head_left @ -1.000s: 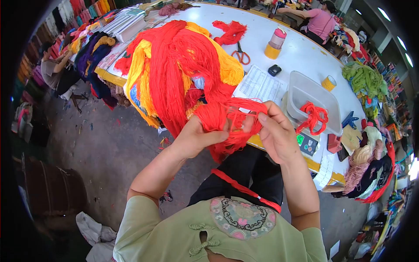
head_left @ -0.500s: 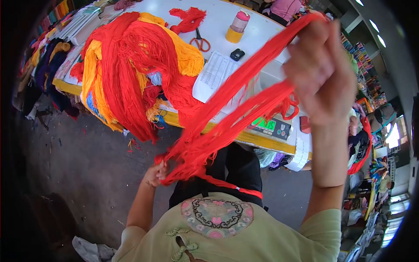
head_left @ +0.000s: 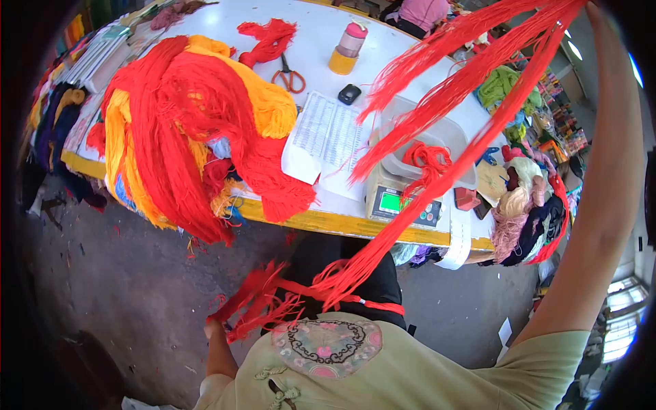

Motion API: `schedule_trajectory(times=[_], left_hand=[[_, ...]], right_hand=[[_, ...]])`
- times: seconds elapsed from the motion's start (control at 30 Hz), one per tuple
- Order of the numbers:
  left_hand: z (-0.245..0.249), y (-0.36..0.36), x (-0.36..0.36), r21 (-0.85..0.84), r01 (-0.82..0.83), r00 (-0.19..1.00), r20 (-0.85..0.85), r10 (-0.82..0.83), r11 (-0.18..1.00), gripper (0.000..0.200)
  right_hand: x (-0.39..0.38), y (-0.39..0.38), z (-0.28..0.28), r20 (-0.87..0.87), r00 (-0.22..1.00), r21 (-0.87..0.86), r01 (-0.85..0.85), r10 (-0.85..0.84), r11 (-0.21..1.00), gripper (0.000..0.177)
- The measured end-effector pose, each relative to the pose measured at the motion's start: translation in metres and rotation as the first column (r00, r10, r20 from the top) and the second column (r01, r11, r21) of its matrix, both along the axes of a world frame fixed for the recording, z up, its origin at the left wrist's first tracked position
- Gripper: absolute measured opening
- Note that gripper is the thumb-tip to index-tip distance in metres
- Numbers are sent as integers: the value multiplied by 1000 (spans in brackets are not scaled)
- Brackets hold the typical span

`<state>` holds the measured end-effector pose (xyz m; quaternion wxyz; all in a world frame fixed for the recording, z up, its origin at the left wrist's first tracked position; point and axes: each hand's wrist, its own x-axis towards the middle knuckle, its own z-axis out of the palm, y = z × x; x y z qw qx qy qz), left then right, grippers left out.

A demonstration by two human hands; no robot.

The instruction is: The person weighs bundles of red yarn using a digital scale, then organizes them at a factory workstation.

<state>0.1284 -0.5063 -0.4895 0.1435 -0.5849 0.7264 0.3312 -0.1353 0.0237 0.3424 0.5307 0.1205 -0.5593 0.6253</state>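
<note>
My right arm is stretched up to the top right, and my right hand [head_left: 596, 9] is mostly cut off by the frame edge. Long strands of red yarn [head_left: 444, 106] fan down from that hand over the table. Low on the left, my left hand [head_left: 211, 329] is closed around a shorter bunch of red yarn [head_left: 254, 294], which partly hides its fingers. A red strand with a white tie [head_left: 355, 299] lies across my lap. Beneath the raised strands, a digital scale [head_left: 391, 199] with a lit green display carries a clear plastic tray [head_left: 391, 160] holding a small red bundle [head_left: 432, 164].
A big heap of red yarn [head_left: 160, 116] and yellow yarn [head_left: 270, 102] covers the table's left part and hangs over its yellow edge [head_left: 321, 222]. Scissors [head_left: 290, 80], a cup [head_left: 348, 48], a black object [head_left: 349, 93] and printed sheets [head_left: 324, 133] lie behind. A person in pink [head_left: 424, 12] sits beyond.
My right hand has risen to the top right, drawing its strands up and apart from most of the left bunch. My left hand has moved down and left with its yarn.
</note>
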Motion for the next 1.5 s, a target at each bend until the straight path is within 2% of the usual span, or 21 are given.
schedule_trajectory(times=[0.13, 0.2, 0.3, 0.37, 0.43, 0.47, 0.5, 0.53, 0.57, 0.6, 0.67, 0.73, 0.83, 0.87, 0.93, 1.0, 1.1, 1.2, 1.3, 1.4, 1.5], left_hand=[[-40, -56, -8, 245, -256, 910, -266, 318, 935, 25], [-44, -57, -22, 540, -321, 681, -440, 586, 778, 16], [13, -30, -59, 713, -172, 683, -411, 604, 680, 27], [29, -11, -88, 773, -44, 585, -493, 644, 632, 28], [66, 16, -112, 779, 74, 573, -544, 613, 622, 28], [117, 36, -117, 764, 125, 611, -562, 558, 633, 27], [156, 48, -122, 748, 178, 645, -579, 498, 639, 26], [173, 52, -127, 758, 254, 620, -605, 500, 601, 24], [185, 55, -130, 761, 329, 593, -627, 505, 559, 22], [198, 59, -132, 757, 402, 564, -647, 513, 514, 20], [224, 64, -134, 738, 569, 501, -661, 559, 364, 21], [265, 72, -133, 674, 723, 456, -633, 626, 154, 34], [368, 121, -117, 361, 904, 409, -571, 712, -229, 47], [381, 126, -113, 262, 925, 380, -602, 702, -275, 45], [419, 142, -135, -162, 827, 254, -747, 614, -539, 39], [460, 150, -144, -507, 582, -9, -786, 618, -636, 28], [520, 188, -90, -688, 716, -426, -569, 703, -123, 63], [561, 178, -80, -458, 809, -305, -863, 402, -370, 42], [550, 208, -81, -636, 755, -421, -654, 628, -157, 30], [546, 202, -81, -695, 695, -496, -650, 575, -186, 34], [543, 204, -79, -678, 709, -440, -640, 630, -194, 39]], right_hand=[[-7, 39, 15, -82, 995, -29, -50, 48, 998, 29], [-12, 49, 3, -36, 994, -41, -107, 106, 993, 28], [-25, 82, -35, 72, 933, -58, -349, 353, 935, 27], [-32, 106, -89, 266, 764, -5, -608, 588, 794, 24], [-22, 90, -149, 454, 683, -98, -600, 572, 794, 24], [-5, 68, -180, 610, 696, 107, -546, 379, 831, 20], [6, 77, -215, 609, 785, 649, -411, -112, 640, 15], [32, 49, -229, 777, 546, 596, -477, -313, 646, 10], [30, 83, -276, 243, 772, 949, -313, -588, -18, 11], [45, 78, -294, 32, 670, 850, -409, -742, -332, 14], [73, 98, -332, -67, 772, 858, -278, -632, -432, 19], [105, 98, -346, 1, 801, 940, -206, -599, -273, 25], [147, 84, -362, 75, 757, 986, -155, -649, -67, 38], [158, 79, -367, 98, 724, 990, -140, -683, -7, 42], [175, 75, -377, 103, 688, 994, -96, -718, 51, 49], [188, 77, -387, 99, 672, 995, -56, -734, 82, 54], [205, 76, -393, 84, 658, 995, -19, -748, 95, 51], [217, 77, -396, 90, 644, 994, -10, -759, 109, 49], [225, 77, -398, 112, 634, 991, -14, -765, 133, 47], [222, 77, -400, 155, 633, 982, -14, -759, 189, 46], [209, 75, -401, 159, 645, 976, 11, -747, 216, 47]])
